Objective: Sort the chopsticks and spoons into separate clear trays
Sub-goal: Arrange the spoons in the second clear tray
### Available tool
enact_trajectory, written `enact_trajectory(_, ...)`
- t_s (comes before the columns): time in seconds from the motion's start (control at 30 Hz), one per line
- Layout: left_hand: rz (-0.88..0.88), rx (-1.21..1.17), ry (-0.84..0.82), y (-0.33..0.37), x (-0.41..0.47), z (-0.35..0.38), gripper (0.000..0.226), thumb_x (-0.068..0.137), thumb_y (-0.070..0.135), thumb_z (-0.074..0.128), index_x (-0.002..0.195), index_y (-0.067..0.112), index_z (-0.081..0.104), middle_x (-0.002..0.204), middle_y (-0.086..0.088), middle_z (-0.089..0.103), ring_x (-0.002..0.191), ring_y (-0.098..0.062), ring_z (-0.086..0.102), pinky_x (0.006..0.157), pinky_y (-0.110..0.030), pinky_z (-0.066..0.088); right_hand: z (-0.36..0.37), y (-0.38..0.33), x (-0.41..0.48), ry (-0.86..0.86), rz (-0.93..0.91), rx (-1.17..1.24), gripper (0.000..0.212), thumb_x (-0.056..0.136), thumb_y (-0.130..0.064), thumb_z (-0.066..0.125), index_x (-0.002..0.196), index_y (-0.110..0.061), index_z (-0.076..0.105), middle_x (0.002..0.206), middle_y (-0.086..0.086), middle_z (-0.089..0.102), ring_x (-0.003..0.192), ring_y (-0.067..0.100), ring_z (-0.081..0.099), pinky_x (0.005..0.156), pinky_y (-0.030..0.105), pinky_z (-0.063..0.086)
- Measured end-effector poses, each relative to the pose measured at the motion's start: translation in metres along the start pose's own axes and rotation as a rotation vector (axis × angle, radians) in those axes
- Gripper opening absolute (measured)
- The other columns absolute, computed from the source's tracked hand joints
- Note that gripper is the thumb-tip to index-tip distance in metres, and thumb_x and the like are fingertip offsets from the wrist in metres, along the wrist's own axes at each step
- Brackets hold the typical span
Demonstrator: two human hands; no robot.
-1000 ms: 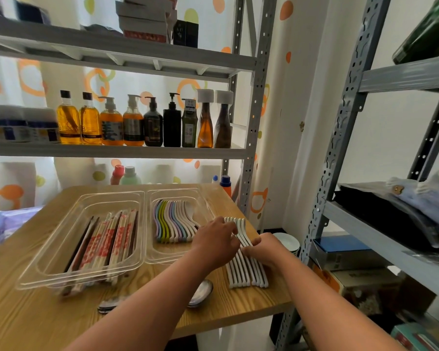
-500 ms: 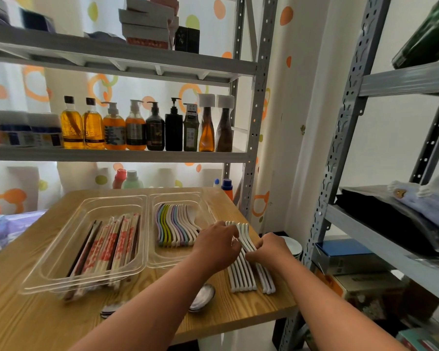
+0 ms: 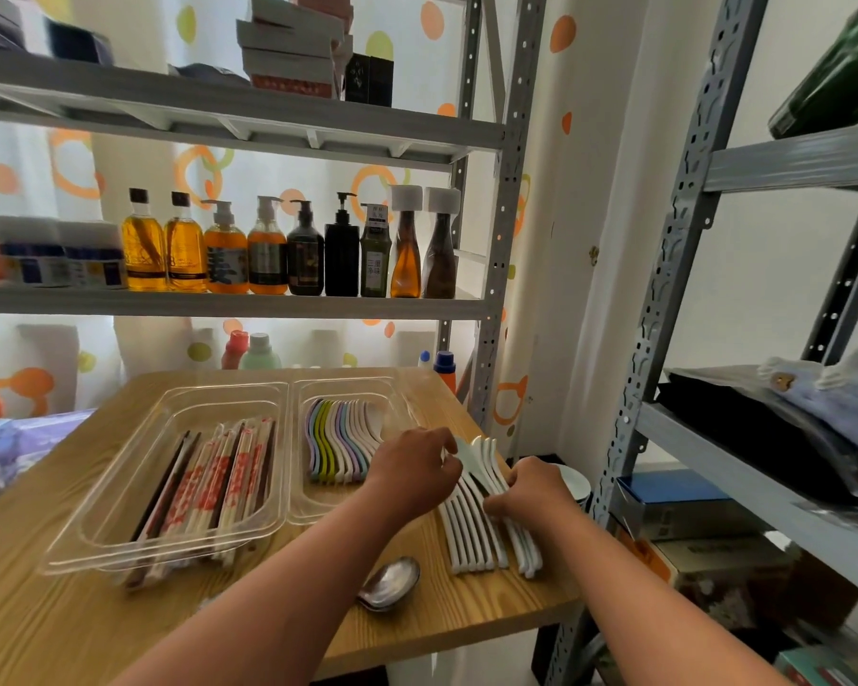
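Middle shelf (image 3: 219, 305), front row. Orange pump bottle (image 3: 225, 259): one large dark-blue character on its label, apparently "姜". Olive-green bottle (image 3: 375, 259), towards the shelf's right end: pale label with two lines of characters, apparently "三重" over "净味"; the smaller print on its neck is illegible. Chopsticks (image 3: 209, 482) in the left clear tray (image 3: 120, 552): red characters on the paper wrappers, too small to read.

Wooden table (image 3: 45, 636) with chopstick tray (image 3: 120, 467), spoon tray (image 3: 347, 382), loose white spoons (image 3: 471, 537) and a metal spoon (image 3: 389, 584).
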State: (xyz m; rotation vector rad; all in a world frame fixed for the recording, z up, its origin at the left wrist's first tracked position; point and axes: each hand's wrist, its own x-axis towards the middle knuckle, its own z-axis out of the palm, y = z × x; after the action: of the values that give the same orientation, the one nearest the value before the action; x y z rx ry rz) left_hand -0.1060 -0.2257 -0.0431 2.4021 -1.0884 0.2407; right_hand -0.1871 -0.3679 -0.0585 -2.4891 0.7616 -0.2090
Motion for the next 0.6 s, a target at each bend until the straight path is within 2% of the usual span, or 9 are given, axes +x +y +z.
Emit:
enact_trajectory(0.07, 0.006, 0.002, -0.006, -0.001, -0.001, 0.000, 0.028, 0.094, 0.036, 0.048, 0.118, 0.024, 0.058, 0.108, 0.002, 0.062, 0.094, -0.014, 0.058, 0.087, -0.035, 0.052, -0.001, -0.001, 0.001, -0.034, 0.021, -0.005, 0.040, 0.072, -0.033, 0.074, 0.100, -0.010, 0.059, 0.097, 0.004, 0.063, 0.091, 0.018, 0.061, 0.074, 0.027, 0.050)
enact_trajectory(0.13, 0.005, -0.001, -0.004, -0.001, 0.000, 0.001, 0.028, 0.095, 0.036, 0.047, 0.117, 0.024, 0.057, 0.107, 0.002, 0.061, 0.094, -0.013, 0.058, 0.086, -0.035, 0.052, -0.002, 0.001, 0.002, -0.046, 0.029, 0.014, 0.042, 0.073, -0.032, 0.074, 0.105, -0.010, 0.059, 0.100, 0.005, 0.063, 0.092, 0.017, 0.061, 0.078, 0.028, 0.051)
enact_trajectory(0.33, 0.007, -0.019, -0.009, -0.002, 0.002, 0.000, 0.028, 0.094, 0.037, 0.048, 0.117, 0.024, 0.057, 0.107, 0.003, 0.061, 0.093, -0.012, 0.058, 0.085, -0.034, 0.052, 0.000, 0.009, -0.004, -0.027, -0.009, 0.143, 0.031, 0.077, -0.026, 0.071, 0.103, -0.012, 0.064, 0.085, -0.004, 0.061, 0.075, 0.006, 0.057, 0.057, 0.017, 0.040)
enact_trajectory(0.6, 0.013, -0.014, -0.002, -0.002, 0.002, -0.002, 0.030, 0.094, 0.037, 0.047, 0.119, 0.024, 0.057, 0.109, 0.003, 0.063, 0.094, -0.013, 0.058, 0.085, -0.034, 0.052, 0.002, 0.011, -0.007, -0.004, -0.029, 0.158, 0.035, 0.076, -0.028, 0.070, 0.107, -0.013, 0.063, 0.098, 0.000, 0.065, 0.082, 0.009, 0.058, 0.059, 0.016, 0.041)
